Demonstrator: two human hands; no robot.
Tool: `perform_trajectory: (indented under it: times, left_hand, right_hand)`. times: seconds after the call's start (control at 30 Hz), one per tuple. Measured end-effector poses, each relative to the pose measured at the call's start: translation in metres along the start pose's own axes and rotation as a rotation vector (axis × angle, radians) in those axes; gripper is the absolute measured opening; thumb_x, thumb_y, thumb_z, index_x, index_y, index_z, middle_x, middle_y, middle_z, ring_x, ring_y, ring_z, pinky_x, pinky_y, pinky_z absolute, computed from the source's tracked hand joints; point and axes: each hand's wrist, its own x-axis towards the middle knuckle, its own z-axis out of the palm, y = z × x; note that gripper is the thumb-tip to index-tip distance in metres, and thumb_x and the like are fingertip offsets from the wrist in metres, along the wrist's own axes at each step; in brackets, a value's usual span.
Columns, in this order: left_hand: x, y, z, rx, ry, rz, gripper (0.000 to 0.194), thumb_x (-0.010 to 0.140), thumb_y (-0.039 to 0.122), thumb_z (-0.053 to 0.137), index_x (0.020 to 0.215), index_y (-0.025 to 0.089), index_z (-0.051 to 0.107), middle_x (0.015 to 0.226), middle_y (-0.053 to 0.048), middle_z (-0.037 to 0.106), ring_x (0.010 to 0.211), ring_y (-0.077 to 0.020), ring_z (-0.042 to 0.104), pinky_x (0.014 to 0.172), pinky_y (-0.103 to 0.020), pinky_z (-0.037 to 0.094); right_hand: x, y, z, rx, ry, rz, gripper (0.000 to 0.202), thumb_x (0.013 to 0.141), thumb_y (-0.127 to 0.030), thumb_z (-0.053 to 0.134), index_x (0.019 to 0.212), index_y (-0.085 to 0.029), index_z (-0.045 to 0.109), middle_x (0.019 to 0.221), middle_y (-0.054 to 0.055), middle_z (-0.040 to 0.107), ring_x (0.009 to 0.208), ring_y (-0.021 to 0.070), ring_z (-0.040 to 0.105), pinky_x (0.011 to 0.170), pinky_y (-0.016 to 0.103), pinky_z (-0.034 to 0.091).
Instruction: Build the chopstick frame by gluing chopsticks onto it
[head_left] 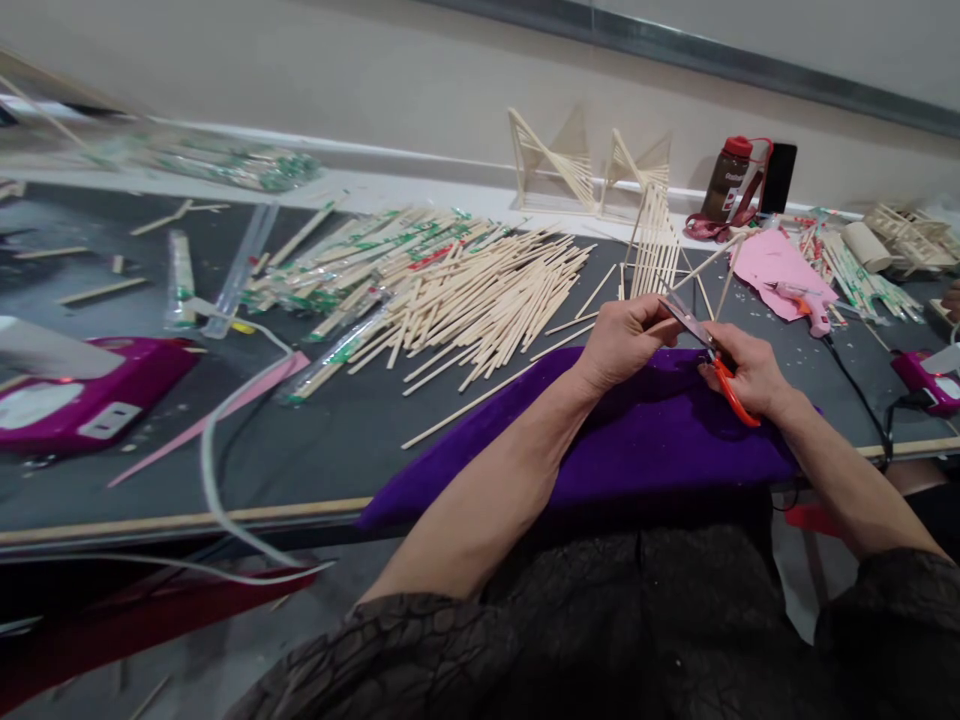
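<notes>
My right hand (pixel 750 372) is closed around a pair of scissors (pixel 729 388) with orange handles, its blades pointing up and left towards my other hand. My left hand (pixel 624 342) is pinched close beside the blades; what lies between its fingertips is too small to make out. Beneath both hands a purple cloth (pixel 637 430) covers the table's front edge. Just beyond them stands a framework of thin wooden sticks (pixel 655 240), partly hidden by my fingers. To the left, a large fan of loose wooden sticks (pixel 495 300) is spread on the dark table.
Green-marked packs of sticks (pixel 360 255) lie left of the loose pile. Two twisted stick models (pixel 551 165) lean by the wall. Rightward are a bottle (pixel 726 180), pink sheet (pixel 772 265) and corded glue gun (pixel 806 300). A magenta device (pixel 112 390) and white cable (pixel 210 450) occupy the left.
</notes>
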Motion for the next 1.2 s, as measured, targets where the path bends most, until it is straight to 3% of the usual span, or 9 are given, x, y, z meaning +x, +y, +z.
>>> perform_trajectory:
  times: [0.2, 0.57, 0.7, 1.03, 1.2]
  left_hand:
    - [0.000, -0.003, 0.001, 0.018, 0.039, -0.021, 0.017, 0.081, 0.027, 0.066, 0.065, 0.020, 0.063, 0.062, 0.001, 0.067, 0.054, -0.0096, 0.054, 0.055, -0.025, 0.043]
    - [0.002, -0.006, 0.001, 0.003, 0.059, -0.093, 0.011, 0.079, 0.024, 0.065, 0.069, 0.021, 0.064, 0.063, 0.002, 0.068, 0.051, -0.0085, 0.053, 0.053, -0.024, 0.044]
    - [0.004, -0.007, 0.002, -0.039, 0.073, -0.092, 0.008, 0.076, 0.025, 0.069, 0.071, 0.020, 0.064, 0.060, 0.004, 0.064, 0.049, -0.0082, 0.051, 0.051, -0.024, 0.043]
    - [0.003, -0.011, -0.001, 0.069, 0.041, 0.014, 0.010, 0.083, 0.026, 0.062, 0.079, 0.020, 0.069, 0.061, 0.004, 0.060, 0.057, -0.0097, 0.054, 0.058, -0.025, 0.045]
    - [0.001, -0.008, -0.003, 0.089, -0.007, 0.023, 0.019, 0.086, 0.028, 0.059, 0.070, 0.020, 0.066, 0.059, 0.004, 0.059, 0.056, -0.0095, 0.052, 0.059, -0.025, 0.042]
  right_hand:
    - [0.000, 0.000, 0.001, -0.017, -0.009, 0.058, 0.041, 0.080, -0.022, 0.055, 0.120, -0.023, 0.061, 0.083, 0.002, 0.066, 0.067, 0.0170, 0.060, 0.065, 0.030, 0.051]
    - [0.001, -0.001, 0.002, -0.074, -0.042, 0.116, 0.040, 0.079, -0.021, 0.053, 0.118, -0.023, 0.061, 0.089, 0.004, 0.069, 0.073, 0.0189, 0.062, 0.069, 0.031, 0.050]
    - [0.002, -0.001, 0.004, -0.068, -0.001, 0.114, 0.041, 0.077, -0.020, 0.055, 0.117, -0.020, 0.062, 0.090, 0.005, 0.070, 0.071, 0.0185, 0.063, 0.068, 0.031, 0.049]
    - [0.004, 0.000, 0.004, -0.046, -0.056, 0.145, 0.049, 0.081, -0.039, 0.066, 0.127, -0.021, 0.060, 0.097, 0.006, 0.071, 0.078, 0.0205, 0.065, 0.070, 0.033, 0.051]
    - [0.002, 0.000, 0.002, -0.031, -0.095, 0.157, 0.056, 0.081, -0.040, 0.068, 0.131, -0.020, 0.057, 0.102, 0.007, 0.069, 0.081, 0.0205, 0.064, 0.073, 0.034, 0.051]
